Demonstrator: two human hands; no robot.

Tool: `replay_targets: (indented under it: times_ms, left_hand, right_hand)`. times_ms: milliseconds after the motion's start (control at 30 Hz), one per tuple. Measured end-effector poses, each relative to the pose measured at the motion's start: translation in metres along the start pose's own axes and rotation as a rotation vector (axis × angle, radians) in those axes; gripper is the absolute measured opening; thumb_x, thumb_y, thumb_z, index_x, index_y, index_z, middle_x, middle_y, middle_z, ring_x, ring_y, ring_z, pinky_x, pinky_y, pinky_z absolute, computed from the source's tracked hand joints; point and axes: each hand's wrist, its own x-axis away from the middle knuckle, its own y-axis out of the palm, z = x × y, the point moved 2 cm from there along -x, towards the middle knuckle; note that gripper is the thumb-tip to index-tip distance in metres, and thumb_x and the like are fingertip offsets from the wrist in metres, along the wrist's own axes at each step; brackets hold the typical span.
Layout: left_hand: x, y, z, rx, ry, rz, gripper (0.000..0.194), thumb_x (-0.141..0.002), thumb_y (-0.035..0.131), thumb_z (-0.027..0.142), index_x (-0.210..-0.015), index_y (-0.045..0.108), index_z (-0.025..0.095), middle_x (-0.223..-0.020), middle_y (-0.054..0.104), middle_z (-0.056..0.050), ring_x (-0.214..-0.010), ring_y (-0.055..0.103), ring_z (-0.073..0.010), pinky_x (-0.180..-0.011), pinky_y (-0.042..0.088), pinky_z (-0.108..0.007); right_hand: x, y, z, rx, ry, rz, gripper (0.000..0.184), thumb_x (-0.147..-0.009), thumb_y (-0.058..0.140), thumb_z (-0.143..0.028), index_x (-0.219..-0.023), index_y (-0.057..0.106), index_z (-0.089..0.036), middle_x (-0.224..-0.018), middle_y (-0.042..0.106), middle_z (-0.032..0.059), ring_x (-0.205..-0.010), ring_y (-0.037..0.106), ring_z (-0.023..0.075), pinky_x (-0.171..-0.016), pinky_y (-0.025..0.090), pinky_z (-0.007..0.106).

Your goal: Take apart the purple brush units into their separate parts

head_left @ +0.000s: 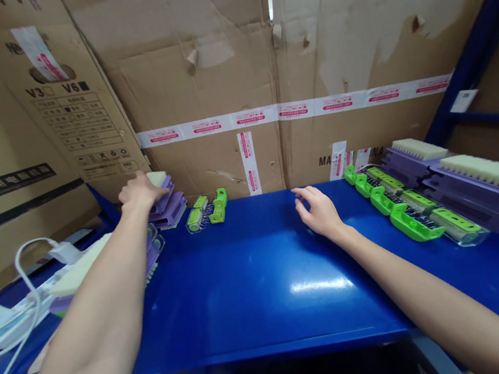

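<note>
My left hand (138,193) reaches to the far left of the table. Its curled fingers are on a purple plastic piece with a cream, foam-like top (157,178), at the top of a small stack of purple pieces (170,210). The fingertips are partly hidden. My right hand (317,209) is over the middle of the blue table (248,295), fingers loosely bent and apart, with nothing in it. Just right of the left-hand stack lie green-and-clear parts (195,220) and bright green curved pieces (218,207) with thin metal pins.
At right, several green curved pieces (411,224) and green-topped clear parts (459,225) stand beside purple pieces with cream tops (490,169). A power strip (12,329) with white cables (32,293) lies at left. Cardboard (208,85) walls the back and left; blue frame bars (462,55) stand right.
</note>
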Motion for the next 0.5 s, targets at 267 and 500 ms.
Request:
replay_targets:
  times_ms: [267, 500]
  left_hand:
    - [-0.010, 0.009, -0.009, 0.001, -0.069, -0.014, 0.101, -0.064, 0.058, 0.078, -0.130, 0.034, 0.006, -0.138, 0.044, -0.019, -0.126, 0.039, -0.0412, -0.096, 0.039, -0.046]
    - [-0.016, 0.024, -0.014, 0.052, 0.037, -0.071, 0.102, -0.063, 0.052, 0.083, -0.127, 0.034, 0.006, -0.130, 0.053, -0.018, -0.125, 0.040, -0.0411, -0.093, 0.037, -0.045]
  right_hand:
    - [0.000, 0.001, 0.002, 0.010, 0.004, -0.014, 0.032, -0.088, 0.043, -0.025, -0.112, 0.063, -0.020, -0.098, 0.066, 0.0097, -0.090, 0.062, 0.0228, -0.081, 0.051, 0.037]
    - [0.000, 0.000, 0.002, 0.003, -0.004, -0.005, 0.030, -0.088, 0.043, -0.025, -0.110, 0.063, -0.020, -0.097, 0.067, 0.0092, -0.088, 0.062, 0.0222, -0.081, 0.050, 0.037]
